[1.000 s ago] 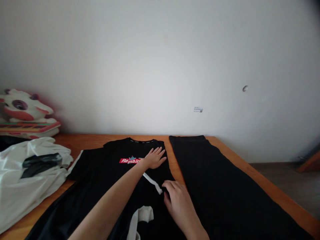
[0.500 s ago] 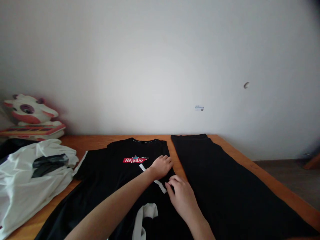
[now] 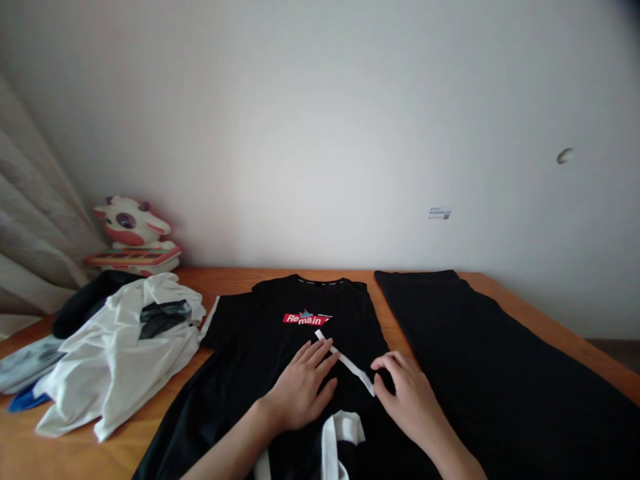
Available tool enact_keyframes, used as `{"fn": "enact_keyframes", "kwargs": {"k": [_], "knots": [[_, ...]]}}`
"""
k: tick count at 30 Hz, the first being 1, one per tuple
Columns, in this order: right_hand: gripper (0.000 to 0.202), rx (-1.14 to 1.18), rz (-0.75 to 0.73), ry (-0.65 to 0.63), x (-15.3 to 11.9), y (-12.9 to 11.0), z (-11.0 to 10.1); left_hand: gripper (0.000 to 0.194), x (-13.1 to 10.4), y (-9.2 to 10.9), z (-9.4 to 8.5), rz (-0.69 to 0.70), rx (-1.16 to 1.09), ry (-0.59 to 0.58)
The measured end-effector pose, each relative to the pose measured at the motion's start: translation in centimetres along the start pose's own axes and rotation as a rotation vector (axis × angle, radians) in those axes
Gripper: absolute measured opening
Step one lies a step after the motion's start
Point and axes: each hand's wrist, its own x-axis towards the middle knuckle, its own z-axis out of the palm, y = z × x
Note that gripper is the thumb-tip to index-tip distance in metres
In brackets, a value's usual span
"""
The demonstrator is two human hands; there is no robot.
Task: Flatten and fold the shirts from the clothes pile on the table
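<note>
The left hand (image 3: 303,387) rests on the black T-shirt (image 3: 245,357), fingers lightly spread, grasping nothing, their tips beside a white strip (image 3: 353,368) running across the shirt. The right hand (image 3: 407,393) is curled at the shirt's right side, thumb and forefinger only narrowly apart (whether cloth is caught between them, I cannot tell). The shirt lies on a wooden table (image 3: 120,460), its red print (image 3: 306,319) below the neckline. Right of the shirt lies a black garment (image 3: 490,360); left of it, a crumpled white garment (image 3: 130,360); farther back on the shirt's left, a toy cow (image 3: 133,223).
</note>
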Motion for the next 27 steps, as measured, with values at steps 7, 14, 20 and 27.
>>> {"fn": "enact_keyframes", "kwargs": {"k": [7,14,20,27], "knots": [[0.015,-0.072,0.014,-0.010,0.7,0.2,0.4,0.049,0.2,0.4,-0.6,-0.047,-0.106,-0.015],[0.029,-0.165,0.005,-0.015,1.6,0.0,0.6,0.030,1.2,-0.9,0.0,-0.268,-0.713,0.383],[0.038,-0.275,-0.004,-0.103,7.5,-6.5,1.6,0.034,2.5,-2.5,-0.1,-0.517,-1.298,0.693],[0.053,-0.164,0.107,-0.329,14.2,-13.5,6.0,0.035,2.3,-2.9,-0.9,-0.617,-1.396,0.902]]}}
